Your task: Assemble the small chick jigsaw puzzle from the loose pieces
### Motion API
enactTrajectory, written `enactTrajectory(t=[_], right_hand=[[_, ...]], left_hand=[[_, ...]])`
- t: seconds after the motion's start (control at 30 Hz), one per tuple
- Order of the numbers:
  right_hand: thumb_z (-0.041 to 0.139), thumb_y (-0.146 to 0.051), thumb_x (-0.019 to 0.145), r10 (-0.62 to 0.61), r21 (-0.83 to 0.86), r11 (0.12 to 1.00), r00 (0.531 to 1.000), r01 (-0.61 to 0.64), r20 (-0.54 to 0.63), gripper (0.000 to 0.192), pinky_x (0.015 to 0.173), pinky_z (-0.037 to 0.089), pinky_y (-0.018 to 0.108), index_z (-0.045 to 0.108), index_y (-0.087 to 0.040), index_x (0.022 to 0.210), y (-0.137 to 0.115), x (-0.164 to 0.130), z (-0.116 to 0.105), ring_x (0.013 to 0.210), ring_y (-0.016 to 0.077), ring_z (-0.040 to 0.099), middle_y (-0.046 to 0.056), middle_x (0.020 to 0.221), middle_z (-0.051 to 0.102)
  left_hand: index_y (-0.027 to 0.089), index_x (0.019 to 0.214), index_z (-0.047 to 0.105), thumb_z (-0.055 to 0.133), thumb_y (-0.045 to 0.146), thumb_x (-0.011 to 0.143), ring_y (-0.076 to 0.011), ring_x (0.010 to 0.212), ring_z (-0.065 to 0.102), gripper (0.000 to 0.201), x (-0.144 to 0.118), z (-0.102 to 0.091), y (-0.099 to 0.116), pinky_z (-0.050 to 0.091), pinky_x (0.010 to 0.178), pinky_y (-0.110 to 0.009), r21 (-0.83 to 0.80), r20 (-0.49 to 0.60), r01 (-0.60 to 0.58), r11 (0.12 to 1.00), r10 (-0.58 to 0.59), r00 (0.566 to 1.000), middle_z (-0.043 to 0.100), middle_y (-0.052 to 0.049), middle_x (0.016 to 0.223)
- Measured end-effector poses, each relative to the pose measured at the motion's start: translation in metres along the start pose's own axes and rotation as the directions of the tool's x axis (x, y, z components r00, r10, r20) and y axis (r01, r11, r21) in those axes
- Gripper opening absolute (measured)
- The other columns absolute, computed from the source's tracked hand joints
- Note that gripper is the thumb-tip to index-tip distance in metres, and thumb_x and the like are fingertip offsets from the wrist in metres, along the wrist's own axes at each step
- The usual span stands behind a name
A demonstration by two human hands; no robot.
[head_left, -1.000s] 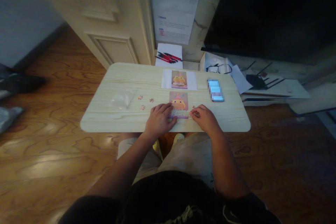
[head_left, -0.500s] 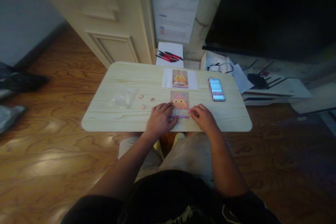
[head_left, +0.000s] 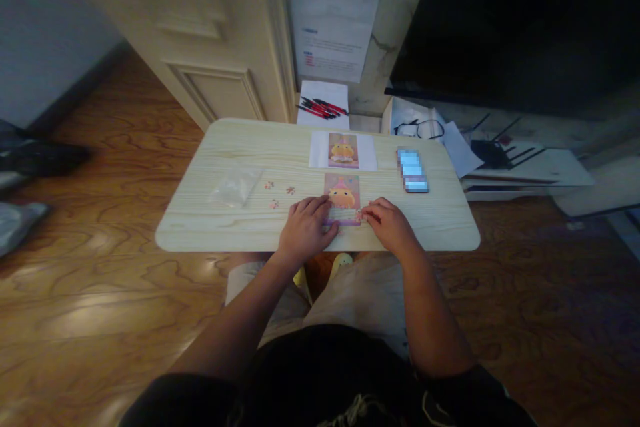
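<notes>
Pale wood table point(head_left: 210, 227), small puzzle point(head_left: 342, 199) lying at its near edge, directly in front of the person. Left hand point(head_left: 305, 227) rests flat on the puzzle's lower left corner, fingers loosely spread, pinning it; position unchanged over the last second. Right hand point(head_left: 391, 223) has crept slightly inward: its fingertips, pinched narrow on what looks like a single piece (too small to confirm), now touch the puzzle's lower right edge, where a second ago they sat just beside it. Judged: a piece is being seated at that edge, with the puzzle nearly filled. Three loose pieces point(head_left: 274, 203) remain left of the puzzle, near a clear bag point(head_left: 234, 187). Reference card point(head_left: 343, 150) and phone point(head_left: 413, 171) lie beyond, untouched.
</notes>
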State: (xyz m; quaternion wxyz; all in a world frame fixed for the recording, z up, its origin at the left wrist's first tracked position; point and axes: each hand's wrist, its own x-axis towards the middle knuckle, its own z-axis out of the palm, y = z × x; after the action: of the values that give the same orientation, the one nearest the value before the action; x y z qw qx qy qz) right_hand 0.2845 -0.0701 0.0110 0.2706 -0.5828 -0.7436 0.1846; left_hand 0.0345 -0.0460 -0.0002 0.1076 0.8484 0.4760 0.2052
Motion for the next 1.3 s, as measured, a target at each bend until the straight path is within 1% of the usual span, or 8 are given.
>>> enactTrajectory(t=[0.13,0.23,0.53,0.7,0.87,1.0,1.2,1.3], right_hand=[[0.061,-0.014,0.098,0.073,-0.056,0.995,0.995,-0.077,-0.067,0.019,0.094,0.052,0.033,0.078,-0.021,0.105,0.001,0.0,0.004,0.1,0.0209,0.066,0.007,0.104,0.069],[0.062,-0.017,0.098,0.106,-0.093,0.989,0.992,-0.113,-0.07,0.017,0.094,0.051,0.033,0.078,-0.022,0.103,0.001,0.0,0.009,0.1,0.0214,0.066,0.007,0.103,0.069],[0.068,-0.021,0.097,0.126,-0.084,0.988,0.992,-0.128,-0.03,0.011,0.097,0.049,0.032,0.079,-0.022,0.098,-0.004,0.003,0.015,0.101,0.0209,0.066,0.006,0.101,0.07],[0.069,-0.023,0.097,0.116,-0.072,0.99,0.993,-0.118,-0.028,0.01,0.092,0.05,0.031,0.079,-0.022,0.099,-0.006,0.004,0.018,0.096,0.0201,0.066,0.005,0.099,0.07],[0.069,-0.024,0.097,0.121,-0.066,0.99,0.992,-0.122,-0.025,0.01,0.091,0.051,0.033,0.079,-0.023,0.099,-0.007,0.004,0.018,0.095,0.0209,0.066,0.006,0.098,0.071],[0.069,-0.024,0.097,0.131,-0.054,0.99,0.991,-0.133,-0.039,0.011,0.092,0.052,0.034,0.079,-0.023,0.099,-0.009,0.004,0.017,0.096,0.0214,0.067,0.007,0.101,0.071],[0.067,-0.023,0.096,0.151,-0.046,0.987,0.986,-0.155,-0.072,0.012,0.089,0.053,0.034,0.078,-0.022,0.098,-0.011,0.004,0.016,0.093,0.0213,0.067,0.007,0.099,0.071],[0.069,-0.023,0.094,0.18,-0.037,0.982,0.979,-0.184,-0.093,0.008,0.084,0.054,0.033,0.077,-0.022,0.096,-0.01,0.004,0.018,0.088,0.0204,0.067,0.006,0.097,0.07]], left_hand=[[0.023,0.139,0.063,0.061,0.043,0.095,-0.0335,0.134,0.055,0.048,0.0,0.0,0.0,0.044,0.109,-0.053,0.006,-0.001,0.002,1.0,-0.002,1.0,0.06,-0.009,0.15],[0.022,0.139,0.062,0.061,0.043,0.095,-0.0332,0.134,0.054,0.048,0.0,0.0,0.0,0.044,0.11,-0.053,0.015,0.001,0.001,1.0,-0.001,1.0,0.061,-0.008,0.15],[0.022,0.139,0.062,0.059,0.042,0.096,-0.0331,0.135,0.054,0.048,0.0,-0.001,0.001,0.043,0.11,-0.052,0.014,0.017,0.006,1.0,-0.006,1.0,0.06,-0.008,0.151],[0.021,0.14,0.061,0.06,0.042,0.096,-0.0332,0.135,0.054,0.048,0.0,-0.001,0.0,0.043,0.111,-0.052,0.011,0.021,0.002,1.0,-0.002,1.0,0.059,-0.009,0.152],[0.021,0.14,0.061,0.06,0.042,0.096,-0.0337,0.134,0.054,0.049,0.0,-0.002,0.0,0.043,0.111,-0.053,-0.007,0.011,0.005,1.0,-0.005,1.0,0.06,-0.009,0.151],[0.021,0.141,0.061,0.06,0.042,0.095,-0.034,0.134,0.054,0.05,0.0,-0.002,0.001,0.044,0.111,-0.053,-0.022,0.007,0.015,1.0,-0.015,1.0,0.059,-0.01,0.151],[0.019,0.14,0.062,0.06,0.044,0.095,-0.0335,0.135,0.054,0.051,0.0,-0.001,0.001,0.043,0.111,-0.053,-0.014,0.006,0.013,1.0,-0.013,1.0,0.059,-0.011,0.151],[0.019,0.139,0.062,0.06,0.044,0.095,-0.0334,0.135,0.054,0.051,-0.001,-0.001,0.0,0.043,0.111,-0.053,-0.008,0.007,0.012,1.0,-0.012,1.0,0.06,-0.01,0.151]])
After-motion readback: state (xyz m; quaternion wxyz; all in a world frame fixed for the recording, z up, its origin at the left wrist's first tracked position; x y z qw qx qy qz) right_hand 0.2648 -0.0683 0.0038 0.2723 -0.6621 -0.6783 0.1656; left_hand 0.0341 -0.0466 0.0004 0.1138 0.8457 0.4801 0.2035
